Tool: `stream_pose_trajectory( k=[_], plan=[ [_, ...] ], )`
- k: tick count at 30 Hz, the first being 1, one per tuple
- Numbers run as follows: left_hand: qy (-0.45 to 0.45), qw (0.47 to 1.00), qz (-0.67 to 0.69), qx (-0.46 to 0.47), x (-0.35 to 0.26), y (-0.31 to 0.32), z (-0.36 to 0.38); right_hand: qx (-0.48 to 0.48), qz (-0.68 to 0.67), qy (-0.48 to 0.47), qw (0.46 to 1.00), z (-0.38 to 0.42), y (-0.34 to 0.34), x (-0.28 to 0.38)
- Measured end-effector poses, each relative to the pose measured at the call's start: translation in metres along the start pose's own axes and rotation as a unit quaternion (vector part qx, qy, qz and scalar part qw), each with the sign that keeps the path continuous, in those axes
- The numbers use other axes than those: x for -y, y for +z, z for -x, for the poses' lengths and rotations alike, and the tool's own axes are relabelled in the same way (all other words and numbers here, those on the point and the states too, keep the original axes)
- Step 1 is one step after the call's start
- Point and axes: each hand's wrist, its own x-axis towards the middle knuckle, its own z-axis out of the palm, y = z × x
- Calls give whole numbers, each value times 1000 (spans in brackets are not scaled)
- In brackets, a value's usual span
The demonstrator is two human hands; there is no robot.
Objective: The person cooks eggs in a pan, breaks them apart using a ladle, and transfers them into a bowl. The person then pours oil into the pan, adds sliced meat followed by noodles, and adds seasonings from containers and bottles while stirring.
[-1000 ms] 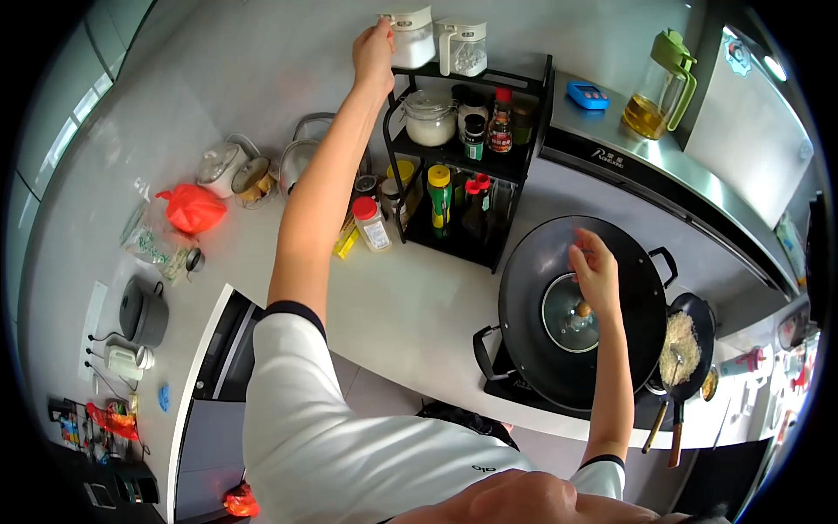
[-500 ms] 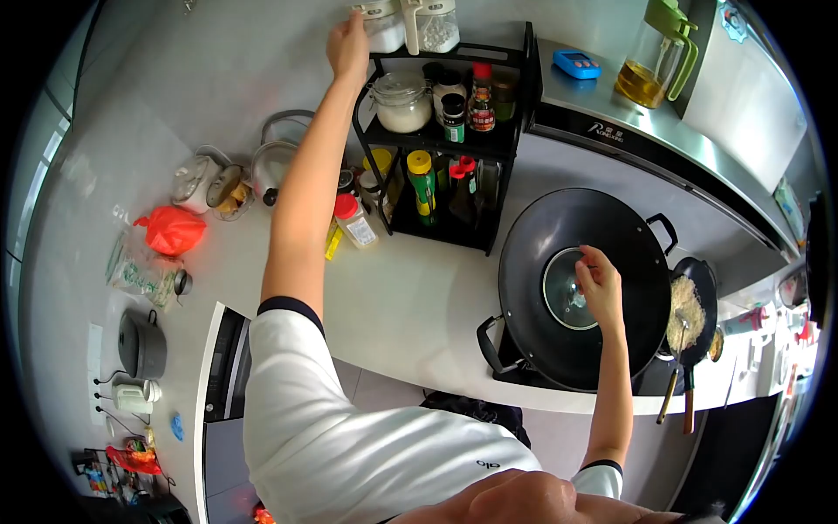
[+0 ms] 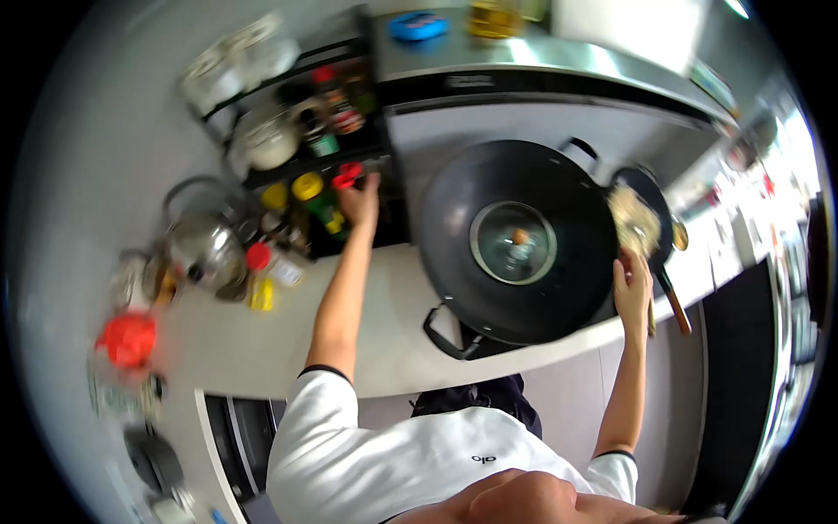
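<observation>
My left hand [image 3: 360, 205] is at the lower shelf of the black rack [image 3: 305, 164], its fingers at a red-capped bottle [image 3: 347, 175]; blur hides whether they close on it. Beside it stands a green bottle with a yellow cap [image 3: 321, 203]. My right hand [image 3: 632, 278] is near the wok's right edge, its fingers around the upper part of a spatula handle [image 3: 651, 316] over the small pan [image 3: 665, 210] of pale food [image 3: 633, 220]. In the large black wok [image 3: 454, 201] lies a small glass lid [image 3: 513, 243] with a brownish thing at its middle.
Jars stand on the rack's upper shelves. Left of it are a steel pot [image 3: 205, 251], a red-capped jar [image 3: 274, 265] and a red bag [image 3: 127, 339]. The wok's handle [image 3: 449, 330] juts over the counter [image 3: 384, 349]. A blue timer [image 3: 417, 26] sits on the steel ledge.
My left hand has come down from the top-shelf jar to the lower shelf. My right hand has left the glass lid and moved right to the small pan. The view has shifted.
</observation>
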Motion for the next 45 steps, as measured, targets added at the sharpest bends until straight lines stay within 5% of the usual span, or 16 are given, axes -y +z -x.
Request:
stream_pose_trajectory(
  k=[2, 5, 6, 10, 12, 14, 19, 22, 24, 28, 34, 45],
  plan=[
    [17, 999, -32, -35, 9, 11, -2, -41, 195, -10, 980, 13, -38, -51],
    [63, 991, -102, -51, 5, 0, 3, -13, 326, 131, 936, 36, -73, -127],
    [-45, 983, -180, 6, 17, -12, -3, 24, 329, 175, 928, 42, -80, -148],
    [210, 967, -113, -92, -64, -48, 22, 133, 191, 215, 948, 44, -66, -191],
    [144, 979, -138, -50, -126, -63, 42, 144, 206, 174, 952, 42, -42, -207],
    [173, 976, -134, 22, -166, -70, 47, 151, 203, 236, 938, 28, -23, -222],
    [153, 959, -43, 234, -301, -25, 99, 73, 95, 196, 973, 20, -98, -173],
    [237, 881, -121, 391, -343, 32, 123, 7, -28, 218, 976, 39, -110, -196],
    [308, 844, -91, 430, -353, 86, 145, 86, -107, 383, 914, 45, -123, -183],
    [316, 771, -124, 539, -360, 186, 189, 81, -409, 466, 781, 52, -137, -195],
    [324, 684, -238, 609, -356, 299, 230, 153, -704, 446, 531, 49, -168, -212],
    [352, 606, -362, 615, -342, 368, 258, 181, -718, 453, 497, 38, -182, -223]
  ],
)
